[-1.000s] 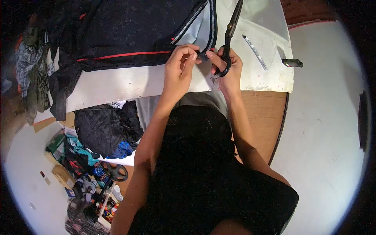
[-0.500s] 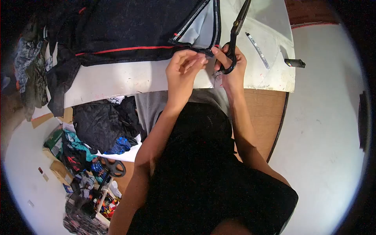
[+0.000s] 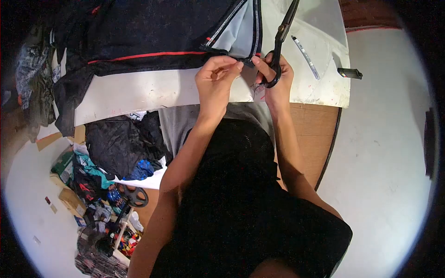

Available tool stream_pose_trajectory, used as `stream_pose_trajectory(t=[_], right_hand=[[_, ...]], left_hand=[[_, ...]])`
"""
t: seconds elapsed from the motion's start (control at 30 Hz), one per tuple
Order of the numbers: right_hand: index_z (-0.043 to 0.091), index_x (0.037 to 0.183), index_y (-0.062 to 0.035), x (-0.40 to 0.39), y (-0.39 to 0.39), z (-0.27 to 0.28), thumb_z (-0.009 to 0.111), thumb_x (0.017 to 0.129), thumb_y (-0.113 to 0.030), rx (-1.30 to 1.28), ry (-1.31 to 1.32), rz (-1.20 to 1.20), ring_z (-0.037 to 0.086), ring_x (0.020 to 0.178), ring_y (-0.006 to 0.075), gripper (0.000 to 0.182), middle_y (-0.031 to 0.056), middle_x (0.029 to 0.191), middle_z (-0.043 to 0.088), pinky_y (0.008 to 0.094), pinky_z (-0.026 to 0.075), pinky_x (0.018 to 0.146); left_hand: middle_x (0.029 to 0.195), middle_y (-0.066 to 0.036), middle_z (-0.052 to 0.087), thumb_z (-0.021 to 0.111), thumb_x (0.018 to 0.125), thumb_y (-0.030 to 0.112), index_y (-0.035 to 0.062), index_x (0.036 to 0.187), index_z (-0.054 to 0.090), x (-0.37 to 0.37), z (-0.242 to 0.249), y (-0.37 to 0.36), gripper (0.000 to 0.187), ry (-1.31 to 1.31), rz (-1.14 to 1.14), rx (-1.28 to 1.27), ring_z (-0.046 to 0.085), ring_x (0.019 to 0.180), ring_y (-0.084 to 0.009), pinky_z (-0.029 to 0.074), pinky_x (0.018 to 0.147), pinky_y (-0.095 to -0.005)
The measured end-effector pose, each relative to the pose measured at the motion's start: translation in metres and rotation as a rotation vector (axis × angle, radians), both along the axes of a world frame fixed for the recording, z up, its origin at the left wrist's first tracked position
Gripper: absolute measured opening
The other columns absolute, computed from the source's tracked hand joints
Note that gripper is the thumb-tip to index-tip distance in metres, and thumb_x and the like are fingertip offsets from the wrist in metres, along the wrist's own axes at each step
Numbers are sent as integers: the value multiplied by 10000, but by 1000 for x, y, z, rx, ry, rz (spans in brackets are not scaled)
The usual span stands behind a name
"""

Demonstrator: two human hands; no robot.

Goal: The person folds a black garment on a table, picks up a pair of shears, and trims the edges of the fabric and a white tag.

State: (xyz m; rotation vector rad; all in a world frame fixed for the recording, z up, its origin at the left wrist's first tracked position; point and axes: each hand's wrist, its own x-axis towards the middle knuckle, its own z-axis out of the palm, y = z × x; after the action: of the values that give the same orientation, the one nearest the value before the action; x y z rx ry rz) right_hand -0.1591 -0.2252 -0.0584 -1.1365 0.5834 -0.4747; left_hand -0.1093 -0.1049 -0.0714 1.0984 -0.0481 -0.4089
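A dark garment (image 3: 148, 32) with a red stripe lies on the white table top (image 3: 134, 92); its open part shows a pale blue lining (image 3: 238, 37) between two bands with printed tape. At the lower edge of that opening my left hand (image 3: 215, 83) pinches the garment edge between thumb and fingers. My right hand (image 3: 278, 83) has its fingers through the handle of black scissors (image 3: 279, 39), whose blades point up and away. Its thumb and forefinger are at the garment edge beside my left fingertips.
Right of the scissors lie a clear pen (image 3: 306, 58) and a small black object (image 3: 350, 73) at the table's edge. Crumpled camouflage cloth (image 3: 37, 83) hangs at the far left. Below left are dark clothes (image 3: 123, 143), another pair of scissors (image 3: 138, 197) and a box of colourful small items (image 3: 127, 241).
My left thumb and fingers have drawn closer together at the garment edge. The right hand and scissors have shifted very slightly.
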Motion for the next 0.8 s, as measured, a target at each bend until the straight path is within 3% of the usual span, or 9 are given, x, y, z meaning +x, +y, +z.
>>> stream_pose_trajectory(t=[0.47,0.63,0.8], right_hand=[[514,734,-41,-5,1,-3,773,734,-45,-123,56,-29,487,440,67,259,6,627,554,207,377,390],[514,727,-41,-8,0,-6,794,718,-76,-219,90,-17,490,448,64,282,-3,606,550,206,378,399],[518,723,-40,-11,-1,-6,808,708,-104,-242,120,0,484,454,58,298,-4,601,552,201,380,410]], left_hand=[[840,-32,636,662,791,-63,4,881,590,-1,0,0,133,-109,33,75,567,712,-61,452,645,-196],[810,-47,638,673,761,-28,24,869,595,1,-2,6,143,-501,62,433,565,661,-81,446,602,-222],[806,-48,634,669,752,-21,37,889,580,7,-6,8,173,-619,-3,508,575,661,-102,451,598,-238]])
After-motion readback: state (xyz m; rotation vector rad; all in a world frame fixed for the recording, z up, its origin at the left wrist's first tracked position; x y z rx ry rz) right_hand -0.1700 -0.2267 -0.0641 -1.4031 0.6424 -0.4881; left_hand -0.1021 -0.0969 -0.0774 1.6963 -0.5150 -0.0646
